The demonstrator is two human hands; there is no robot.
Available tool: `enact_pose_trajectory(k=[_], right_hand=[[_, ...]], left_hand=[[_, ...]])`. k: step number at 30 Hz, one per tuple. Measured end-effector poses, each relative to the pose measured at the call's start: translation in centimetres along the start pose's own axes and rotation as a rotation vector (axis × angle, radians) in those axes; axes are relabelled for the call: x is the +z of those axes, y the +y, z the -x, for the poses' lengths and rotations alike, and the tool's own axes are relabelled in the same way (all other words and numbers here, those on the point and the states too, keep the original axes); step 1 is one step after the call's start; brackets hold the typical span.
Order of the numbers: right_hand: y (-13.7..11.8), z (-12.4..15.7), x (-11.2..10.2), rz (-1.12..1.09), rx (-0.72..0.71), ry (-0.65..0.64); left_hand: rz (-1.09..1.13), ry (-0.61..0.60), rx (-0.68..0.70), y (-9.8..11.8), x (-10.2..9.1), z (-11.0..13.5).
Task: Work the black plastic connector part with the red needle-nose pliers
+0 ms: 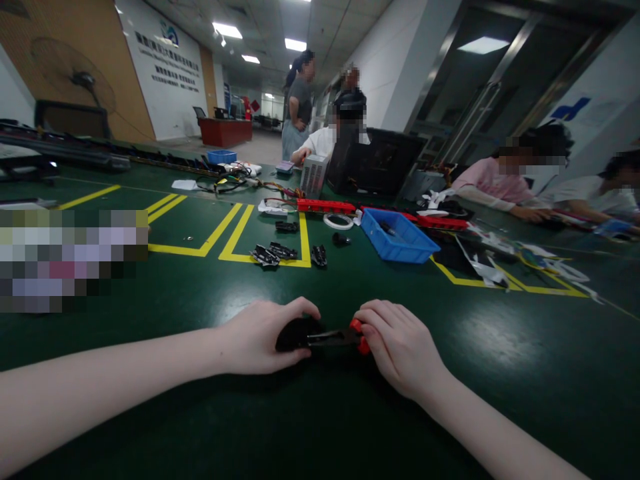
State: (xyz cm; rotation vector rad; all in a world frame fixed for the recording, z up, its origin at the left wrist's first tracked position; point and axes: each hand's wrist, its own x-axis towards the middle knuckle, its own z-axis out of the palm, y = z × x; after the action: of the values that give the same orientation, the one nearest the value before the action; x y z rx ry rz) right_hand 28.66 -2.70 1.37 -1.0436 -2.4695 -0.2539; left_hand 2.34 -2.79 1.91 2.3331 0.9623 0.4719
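Black plastic, smooth and rounded, that's the black part sitting low in the middle of the table, right in front of the person. The left hand is wrapped over it, fingers curled down tight around it. The right hand is clamped on a small tool with a glossy red grip and a thin dark metal shaft, and the shaft's tip meets the part.

Both rest on a dark green table, matte with a soft sheen from the ceiling lights, marked off with yellow tape lines. Further back there are a few little black clips, a white tape ring, a boxy blue bin and a long red strip. Other people sit along the far right side. Big open hall, white walls, strip lights overhead.
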Motion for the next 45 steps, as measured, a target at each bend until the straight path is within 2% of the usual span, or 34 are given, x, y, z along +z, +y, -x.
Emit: enact_pose_trajectory(k=[7, 13, 22, 30, 36, 45], right_hand=[[-0.1, 0.0, -0.1, -0.028, 0.001, 0.011], [-0.3, 0.0, 0.0, -0.031, -0.014, 0.003], [-0.4, -0.1, 0.3, -0.09, -0.008, 0.019], [-0.2, -0.1, 0.3, -0.077, 0.004, 0.051], [-0.1, -0.1, 0.4, -0.034, -0.052, 0.025], [-0.2, 0.1, 0.1, -0.022, -0.066, 0.065]], left_hand=[[-0.018, 0.013, -0.002, 0.1, 0.1, 0.1], [-0.118, -0.069, 0.029, -0.2, 0.4, -0.2], [-0.055, -0.121, 0.061, -0.7, 0.1, -0.4], [-0.068, -0.116, 0.088, -0.9, 0.0, -0.5], [-0.098, -0.103, 0.097, -1.0, 0.1, -0.4], [-0.073, -0.11, 0.084, -1.1, 0.1, -0.5]])
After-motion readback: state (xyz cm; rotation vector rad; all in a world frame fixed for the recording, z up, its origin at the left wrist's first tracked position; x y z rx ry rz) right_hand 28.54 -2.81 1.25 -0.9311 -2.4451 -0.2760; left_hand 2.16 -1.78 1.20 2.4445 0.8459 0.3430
